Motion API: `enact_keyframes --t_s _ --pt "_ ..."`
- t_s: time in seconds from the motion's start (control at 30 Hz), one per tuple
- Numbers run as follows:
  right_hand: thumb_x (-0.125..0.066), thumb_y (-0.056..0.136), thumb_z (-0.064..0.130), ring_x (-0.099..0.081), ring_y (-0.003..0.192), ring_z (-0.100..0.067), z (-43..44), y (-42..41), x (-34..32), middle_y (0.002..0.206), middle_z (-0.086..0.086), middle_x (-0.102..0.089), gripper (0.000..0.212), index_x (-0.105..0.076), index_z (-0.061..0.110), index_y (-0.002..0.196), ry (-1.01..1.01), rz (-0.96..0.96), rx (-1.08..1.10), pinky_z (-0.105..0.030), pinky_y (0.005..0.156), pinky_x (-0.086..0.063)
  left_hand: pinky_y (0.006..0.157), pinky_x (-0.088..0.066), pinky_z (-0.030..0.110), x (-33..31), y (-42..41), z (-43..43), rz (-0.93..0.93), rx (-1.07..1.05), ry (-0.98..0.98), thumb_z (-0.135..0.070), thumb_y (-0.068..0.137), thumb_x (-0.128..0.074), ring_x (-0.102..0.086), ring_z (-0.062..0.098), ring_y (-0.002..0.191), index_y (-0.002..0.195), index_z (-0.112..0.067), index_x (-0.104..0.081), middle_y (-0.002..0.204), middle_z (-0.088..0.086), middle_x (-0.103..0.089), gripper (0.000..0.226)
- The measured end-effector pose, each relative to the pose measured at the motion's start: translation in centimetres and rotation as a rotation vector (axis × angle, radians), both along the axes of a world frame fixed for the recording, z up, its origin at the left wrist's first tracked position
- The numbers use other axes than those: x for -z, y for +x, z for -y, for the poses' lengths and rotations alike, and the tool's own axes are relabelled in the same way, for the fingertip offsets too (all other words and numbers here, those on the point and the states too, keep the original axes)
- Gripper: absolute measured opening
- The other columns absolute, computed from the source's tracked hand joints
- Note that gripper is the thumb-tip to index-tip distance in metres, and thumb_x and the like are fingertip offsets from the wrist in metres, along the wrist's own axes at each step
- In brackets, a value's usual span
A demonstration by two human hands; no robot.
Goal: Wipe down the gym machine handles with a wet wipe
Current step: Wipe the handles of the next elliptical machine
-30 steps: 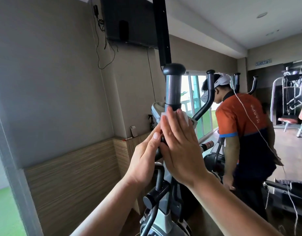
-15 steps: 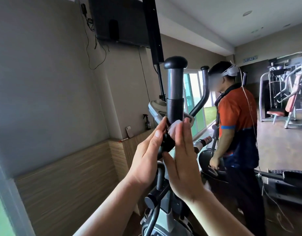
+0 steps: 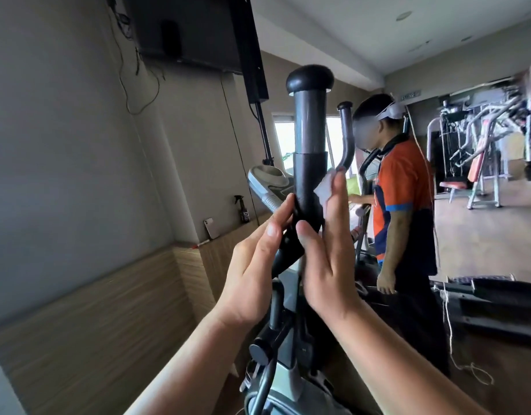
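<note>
The handle (image 3: 310, 136) in front of you is a smooth grey tube with a dull metallic sheen along its upper length. Below that it wears a matt black sleeve that looks like rubber or foam. Topping the handle, the rounded cap (image 3: 310, 80) is matt black plastic or rubber. Against the handle's right side, the wet wipe (image 3: 414, 190) is thin, white, crumpled fabric-like paper. Just left of the handle, the console (image 3: 267, 179) shows glossy grey plastic. Lower left of it, the wall panelling (image 3: 93, 310) is matt and wood-grained.
</note>
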State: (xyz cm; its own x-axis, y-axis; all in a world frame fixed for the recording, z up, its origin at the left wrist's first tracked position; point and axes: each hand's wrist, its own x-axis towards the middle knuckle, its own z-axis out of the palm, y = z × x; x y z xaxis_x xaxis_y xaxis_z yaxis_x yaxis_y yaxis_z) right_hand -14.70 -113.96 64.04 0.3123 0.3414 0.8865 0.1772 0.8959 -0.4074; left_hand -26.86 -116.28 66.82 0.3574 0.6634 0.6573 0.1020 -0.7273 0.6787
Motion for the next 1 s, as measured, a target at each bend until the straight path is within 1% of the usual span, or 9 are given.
enact_keyframes --t_s 0.13,0.23,0.33,0.47,0.57,0.67,0.83,0.9,1.0 --pt "-0.044 0.102 0.009 -0.005 0.162 -0.041 0.7 -1.7 4.2 0.17 -0.031 -0.006 0.069 -0.01 -0.02 0.155 0.051 0.078 0.108 -0.059 0.13 -0.013 0.129 -0.034 0.046 0.2 -0.6 -0.7 -0.009 0.036 0.028 -0.079 0.094 -0.046 -0.049 0.008 0.151 0.158 -0.024 -0.048 0.156 -0.012 -0.059 0.085" --pt "-0.045 0.101 0.011 -0.005 0.164 -0.032 0.1 -1.7 4.1 0.172 -0.026 -0.006 0.071 -0.01 -0.015 0.158 0.017 0.057 0.129 -0.049 0.132 -0.012 0.128 -0.034 0.049 0.2 -1.2 -1.7 -0.054 0.071 0.071 -0.073 0.099 -0.044 -0.046 0.011 0.153 0.16 -0.017 -0.046 0.159 -0.006 -0.056 0.083" --pt "-0.043 0.102 0.017 -0.005 0.164 -0.027 -0.5 -2.6 3.2 0.174 -0.019 -0.005 0.072 -0.007 -0.002 0.161 0.008 -0.048 0.176 -0.054 0.131 -0.013 0.128 -0.034 0.051 0.3 -2.2 -2.8 -0.121 0.125 0.099 -0.064 0.105 -0.042 -0.044 0.014 0.155 0.161 -0.014 -0.043 0.161 -0.001 -0.054 0.075" --pt "-0.043 0.101 0.011 -0.004 0.164 -0.03 -0.3 -6.7 7.1 0.174 -0.02 -0.004 0.071 -0.008 -0.012 0.158 0.009 -0.056 0.241 -0.055 0.131 -0.013 0.129 -0.031 0.052 0.6 -4.1 -4.4 -0.249 0.17 0.181 -0.062 0.106 -0.039 -0.041 0.013 0.157 0.16 -0.013 -0.044 0.164 0.0 -0.05 0.073" --pt "-0.044 0.102 0.009 -0.005 0.163 -0.036 -0.9 -7.3 6.9 0.173 -0.025 -0.004 0.07 -0.009 -0.014 0.158 0.011 -0.117 0.261 -0.062 0.129 -0.013 0.13 -0.032 0.052 0.7 -5.1 -5.4 -0.296 0.243 0.202 -0.061 0.106 -0.04 -0.041 0.013 0.157 0.16 -0.011 -0.044 0.165 0.001 -0.049 0.074" --pt "-0.044 0.101 0.003 -0.005 0.162 -0.036 -1.8 -7.3 5.6 0.17 -0.032 -0.005 0.068 -0.01 -0.023 0.154 0.059 -0.188 0.368 -0.049 0.133 -0.011 0.13 -0.03 0.054 1.0 -5.5 -6.1 -0.292 0.308 0.216 -0.067 0.104 -0.04 -0.039 0.016 0.158 0.16 -0.01 -0.043 0.166 0.003 -0.047 0.081" --pt "-0.043 0.098 0.017 -0.002 0.164 -0.019 -1.2 -12.0 8.5 0.177 -0.001 0.0 0.079 -0.004 0.003 0.165 -0.109 -0.223 0.237 -0.047 0.132 -0.011 0.132 -0.027 0.049 1.0 -5.9 -6.9 -0.281 0.36 0.214 -0.062 0.105 -0.04 -0.038 0.009 0.158 0.158 -0.011 -0.047 0.165 -0.003 -0.049 0.074" --pt "-0.042 0.099 0.017 -0.005 0.164 -0.024 -1.7 -11.4 7.8 0.177 -0.007 -0.003 0.077 -0.004 0.0 0.164 -0.054 -0.265 0.241 -0.054 0.131 -0.013 0.132 -0.028 0.05 1.1 -6.0 -7.1 -0.256 0.382 0.192 -0.048 0.106 -0.038 -0.039 0.01 0.157 0.155 -0.014 -0.05 0.164 -0.003 -0.051 0.062" --pt "-0.043 0.101 0.011 -0.006 0.164 -0.029 -2.5 -10.0 5.9 0.176 -0.016 -0.005 0.074 -0.004 -0.006 0.162 -0.001 -0.365 0.256 -0.061 0.13 -0.013 0.131 -0.03 0.049 1.4 -5.9 -6.9 -0.232 0.386 0.179 -0.045 0.106 -0.038 -0.041 0.01 0.156 0.152 -0.016 -0.053 0.162 -0.003 -0.053 0.057"
